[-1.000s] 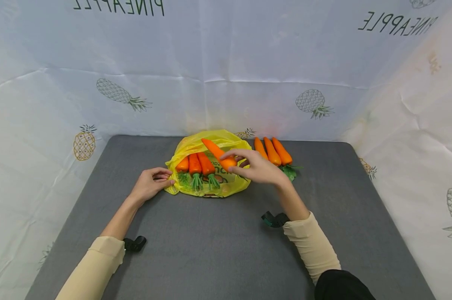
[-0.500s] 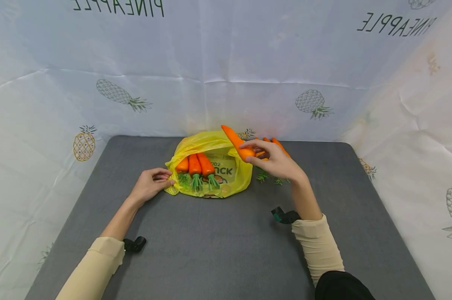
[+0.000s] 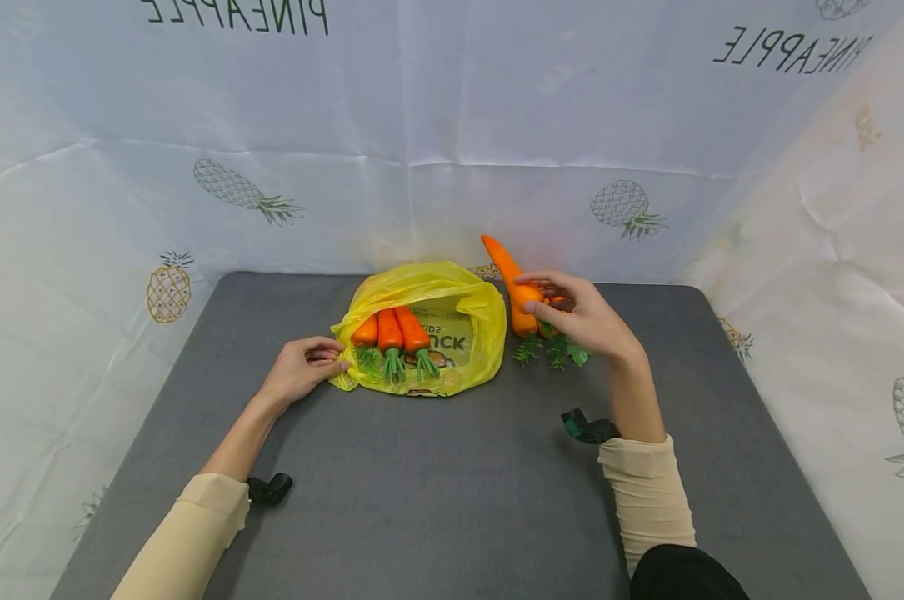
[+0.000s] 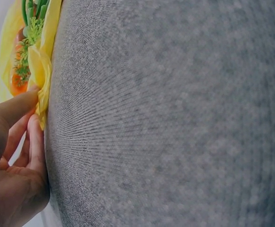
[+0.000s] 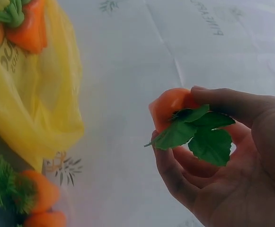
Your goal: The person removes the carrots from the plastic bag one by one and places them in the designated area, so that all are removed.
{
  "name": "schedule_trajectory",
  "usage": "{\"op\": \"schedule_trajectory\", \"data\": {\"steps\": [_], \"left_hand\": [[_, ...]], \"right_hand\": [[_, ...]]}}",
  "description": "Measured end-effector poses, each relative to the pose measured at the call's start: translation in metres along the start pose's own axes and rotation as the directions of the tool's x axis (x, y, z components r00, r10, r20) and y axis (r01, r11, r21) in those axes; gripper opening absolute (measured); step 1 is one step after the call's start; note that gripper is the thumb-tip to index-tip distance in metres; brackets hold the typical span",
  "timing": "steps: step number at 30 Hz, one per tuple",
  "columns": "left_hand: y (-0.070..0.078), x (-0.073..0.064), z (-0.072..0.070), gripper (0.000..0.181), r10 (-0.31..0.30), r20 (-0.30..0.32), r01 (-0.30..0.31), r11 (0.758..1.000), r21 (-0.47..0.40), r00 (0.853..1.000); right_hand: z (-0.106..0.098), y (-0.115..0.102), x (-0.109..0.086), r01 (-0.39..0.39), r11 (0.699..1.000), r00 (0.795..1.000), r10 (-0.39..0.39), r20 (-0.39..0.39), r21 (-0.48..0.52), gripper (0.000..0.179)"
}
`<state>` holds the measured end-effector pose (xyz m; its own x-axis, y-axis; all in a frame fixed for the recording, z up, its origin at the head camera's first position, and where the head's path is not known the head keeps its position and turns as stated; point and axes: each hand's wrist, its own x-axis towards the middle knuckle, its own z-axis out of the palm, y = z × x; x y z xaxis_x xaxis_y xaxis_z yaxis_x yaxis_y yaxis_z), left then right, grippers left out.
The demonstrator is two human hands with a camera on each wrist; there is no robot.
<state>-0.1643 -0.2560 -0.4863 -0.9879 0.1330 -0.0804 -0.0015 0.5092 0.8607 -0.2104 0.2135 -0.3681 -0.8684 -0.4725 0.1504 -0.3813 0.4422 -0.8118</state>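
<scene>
A yellow plastic bag (image 3: 489,333) lies on the table, its mouth facing me. Inside it, on the left, are orange carrots (image 3: 412,327) with green tops. My left hand (image 3: 305,367) pinches the left edge of the bag's mouth; in the left wrist view, thumb and fingers (image 4: 19,109) meet on the yellow film. My right hand (image 3: 582,315) grips a carrot (image 3: 506,265) by its thick end, tip pointing up and left. Broad green leaves (image 5: 212,142) hang from that end in the right wrist view. Beneath this hand, other carrots (image 3: 524,322) are partly hidden.
The grey table (image 3: 422,483) ends at the back against a white cloth (image 3: 452,108) printed with pineapples. Green tops (image 3: 556,354) of the loose carrots lie just right of the bag. A dark camera mount (image 3: 590,427) sits at my right wrist.
My right hand has moved right with its carrot, from in front of the bag's mouth to over the loose carrots. The held carrot points more steeply up. My left hand stays put.
</scene>
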Motion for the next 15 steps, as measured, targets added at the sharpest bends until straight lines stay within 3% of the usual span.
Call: {"op": "schedule_trajectory", "data": {"steps": [15], "left_hand": [[0.001,0.000,0.002,0.039,-0.008,-0.010,0.008,0.999,0.032,1.000]], "right_hand": [[-0.039,0.029,-0.015,-0.074,0.997,0.992,0.072,-0.101,-0.013,0.043]]}}
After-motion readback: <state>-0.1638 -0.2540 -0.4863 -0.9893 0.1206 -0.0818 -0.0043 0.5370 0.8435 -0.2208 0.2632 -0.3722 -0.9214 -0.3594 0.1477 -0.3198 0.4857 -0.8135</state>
